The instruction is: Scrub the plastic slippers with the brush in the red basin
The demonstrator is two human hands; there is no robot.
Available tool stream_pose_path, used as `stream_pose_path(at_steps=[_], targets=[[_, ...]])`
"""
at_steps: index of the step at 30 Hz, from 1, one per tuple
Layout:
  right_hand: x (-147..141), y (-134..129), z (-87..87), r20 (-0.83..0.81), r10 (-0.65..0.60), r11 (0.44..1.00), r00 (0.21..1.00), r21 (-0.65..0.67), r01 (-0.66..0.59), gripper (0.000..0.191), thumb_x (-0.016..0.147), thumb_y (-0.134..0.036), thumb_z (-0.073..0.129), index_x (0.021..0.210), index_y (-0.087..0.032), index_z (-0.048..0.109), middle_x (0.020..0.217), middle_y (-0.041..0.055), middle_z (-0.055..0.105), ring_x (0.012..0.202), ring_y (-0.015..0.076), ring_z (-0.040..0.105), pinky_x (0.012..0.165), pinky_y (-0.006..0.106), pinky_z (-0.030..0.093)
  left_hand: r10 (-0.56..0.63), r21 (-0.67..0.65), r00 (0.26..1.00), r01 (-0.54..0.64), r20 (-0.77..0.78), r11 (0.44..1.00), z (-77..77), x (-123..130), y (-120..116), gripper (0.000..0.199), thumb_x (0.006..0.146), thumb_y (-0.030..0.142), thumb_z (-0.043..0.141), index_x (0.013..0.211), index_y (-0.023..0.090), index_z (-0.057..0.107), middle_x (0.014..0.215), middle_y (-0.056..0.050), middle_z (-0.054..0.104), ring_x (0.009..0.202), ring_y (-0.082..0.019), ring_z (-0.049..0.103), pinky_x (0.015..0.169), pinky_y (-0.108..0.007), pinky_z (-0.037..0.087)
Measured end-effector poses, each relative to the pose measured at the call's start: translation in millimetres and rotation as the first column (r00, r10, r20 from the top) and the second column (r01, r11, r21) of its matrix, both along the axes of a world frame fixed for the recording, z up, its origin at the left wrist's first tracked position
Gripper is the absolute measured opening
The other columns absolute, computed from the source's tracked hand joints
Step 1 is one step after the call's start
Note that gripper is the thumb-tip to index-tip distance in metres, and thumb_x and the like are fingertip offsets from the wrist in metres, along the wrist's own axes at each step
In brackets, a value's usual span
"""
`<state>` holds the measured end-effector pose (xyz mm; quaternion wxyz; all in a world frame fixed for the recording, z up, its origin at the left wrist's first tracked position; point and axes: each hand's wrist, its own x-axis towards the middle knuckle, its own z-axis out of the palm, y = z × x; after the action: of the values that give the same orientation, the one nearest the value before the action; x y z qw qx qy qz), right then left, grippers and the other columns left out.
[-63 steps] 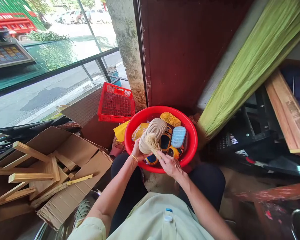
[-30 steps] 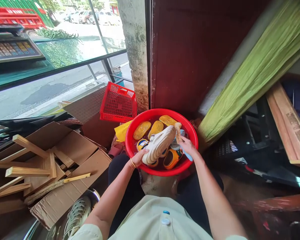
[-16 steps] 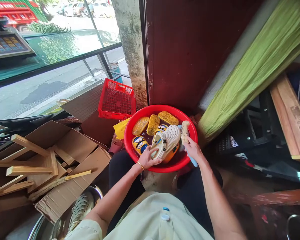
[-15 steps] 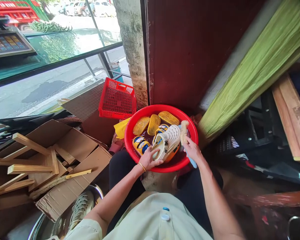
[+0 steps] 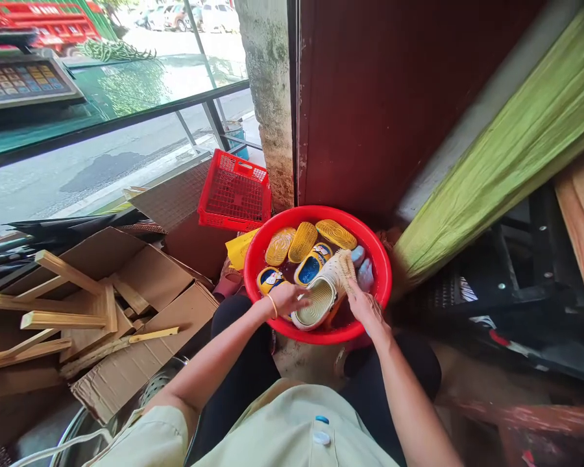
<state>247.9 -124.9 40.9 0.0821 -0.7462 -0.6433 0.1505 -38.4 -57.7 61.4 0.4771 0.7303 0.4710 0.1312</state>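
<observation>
A red plastic basin (image 5: 383, 280) of dark water sits on the floor between my knees. Several yellow slippers (image 5: 302, 241) and a pale blue shoe (image 5: 365, 275) float in it. My left hand (image 5: 288, 299) grips a cream perforated clog (image 5: 320, 299) at its heel end, over the basin's near side. My right hand (image 5: 365, 306) holds a scrub brush (image 5: 346, 266) whose pale bristles rest on the clog's toe end. The brush handle is hidden under my hand.
A red mesh crate (image 5: 234, 193) stands behind the basin on the left. Flattened cardboard boxes (image 5: 141, 305) and wooden slats (image 5: 63, 311) lie at left. A dark red door (image 5: 370, 97) and a green curtain (image 5: 496, 162) stand behind. A metal bowl (image 5: 78, 431) sits at bottom left.
The clog has been turned and lowered toward the basin's near edge. My right hand came in from the right rim and now presses the brush on the clog.
</observation>
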Motion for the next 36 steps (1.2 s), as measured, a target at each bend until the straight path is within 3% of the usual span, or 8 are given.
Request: stream_pose_path(at_steps=[2, 5, 10, 14, 22, 29, 34, 36], targets=[[1, -6, -7.5, -0.043, -0.019, 0.999, 0.999, 0.04, 0.021, 0.055, 0.105, -0.034, 0.043, 0.159, -0.022, 0.048, 0.099, 0.0137, 0.081, 0.09, 0.0278, 0.077, 0.076, 0.033, 0.058, 0.113, 0.151, 0.993, -0.109, -0.022, 0.982, 10.9, -16, 34, 0.048, 0.091, 0.054, 0.061, 0.129, 0.026, 0.071, 0.107, -0.012, 0.077, 0.098, -0.032, 0.072, 0.098, -0.044, 0.051], [4, -12, -16.3, -0.185, -0.034, 0.987, 0.982, 0.146, 0.062, 0.057, 0.105, -0.038, 0.041, 0.159, -0.021, 0.046, 0.125, 0.0155, 0.076, 0.107, 0.0299, 0.075, 0.087, 0.037, 0.059, 0.399, 0.379, 0.9, -0.313, -0.175, 0.871, 11.5, -28, 85, 0.056, 0.093, 0.045, 0.061, 0.143, 0.02, 0.059, 0.137, -0.017, 0.067, 0.126, -0.034, 0.063, 0.11, -0.045, 0.045], [5, -15, -24.4, -0.343, -0.1, 0.966, 0.934, 0.19, 0.173, 0.062, 0.105, -0.046, 0.036, 0.16, -0.02, 0.043, 0.15, 0.0144, 0.06, 0.125, 0.0304, 0.068, 0.102, 0.04, 0.056, 0.448, 0.307, 0.762, -0.335, -0.468, 0.891, -24.0, -19, 132, 0.099, 0.075, 0.04, 0.082, 0.158, 0.015, 0.036, 0.16, -0.031, 0.036, 0.147, -0.048, 0.04, 0.113, -0.055, 0.04], [3, -16, -26.0, -0.35, -0.144, 0.96, 0.926, 0.177, 0.216, 0.063, 0.105, -0.049, 0.035, 0.161, -0.02, 0.043, 0.148, 0.0145, 0.062, 0.123, 0.0306, 0.069, 0.102, 0.041, 0.056, 0.453, 0.244, 0.742, -0.381, -0.494, 0.892, -45.3, -10, 140, 0.102, 0.075, 0.038, 0.078, 0.162, 0.019, 0.028, 0.153, -0.03, 0.044, 0.138, -0.048, 0.05, 0.103, -0.055, 0.047], [-1, -14, -24.9, -0.284, -0.137, 0.961, 0.949, 0.195, 0.197, 0.062, 0.106, -0.046, 0.033, 0.159, -0.016, 0.045, 0.141, 0.0164, 0.067, 0.116, 0.0294, 0.073, 0.096, 0.038, 0.058, 0.585, 0.339, 0.795, -0.513, -0.157, 0.788, -30.2, -30, 132, 0.096, 0.077, 0.035, 0.076, 0.159, 0.015, 0.031, 0.146, -0.022, 0.055, 0.135, -0.039, 0.054, 0.111, -0.048, 0.044], [-2, -12, -4.6, -0.278, -0.088, 0.953, 0.957, 0.257, 0.162, 0.06, 0.106, -0.041, 0.034, 0.156, -0.011, 0.048, 0.134, 0.0186, 0.071, 0.113, 0.0278, 0.074, 0.095, 0.037, 0.059, 0.333, 0.537, 0.887, -0.459, 0.319, 0.708, -0.3, -8, 99, 0.101, 0.074, 0.036, 0.075, 0.161, 0.017, 0.028, 0.155, -0.02, 0.045, 0.142, -0.037, 0.045, 0.12, -0.054, 0.036], [-23, -11, 36.8, -0.112, 0.056, 0.933, 0.992, 0.359, -0.013, 0.056, 0.106, -0.035, 0.036, 0.157, -0.016, 0.049, 0.13, 0.0168, 0.074, 0.11, 0.0287, 0.074, 0.093, 0.038, 0.06, 0.151, 0.653, 0.957, -0.281, 0.249, 0.703, -7.3, 8, 45, 0.106, 0.076, 0.041, 0.074, 0.164, 0.015, 0.02, 0.159, -0.023, 0.04, 0.147, -0.04, 0.04, 0.121, -0.057, 0.033], [-39, -6, 52.9, 0.036, 0.15, 0.954, 0.988, 0.256, -0.155, 0.055, 0.106, -0.036, 0.04, 0.159, -0.025, 0.047, 0.118, 0.0142, 0.078, 0.098, 0.0283, 0.077, 0.084, 0.037, 0.061, 0.153, 0.685, 0.97, -0.243, 0.191, 0.686, -12.4, 12, 28, 0.106, 0.077, 0.039, 0.073, 0.165, 0.015, 0.018, 0.16, -0.023, 0.039, 0.147, -0.04, 0.04, 0.121, -0.057, 0.034]])
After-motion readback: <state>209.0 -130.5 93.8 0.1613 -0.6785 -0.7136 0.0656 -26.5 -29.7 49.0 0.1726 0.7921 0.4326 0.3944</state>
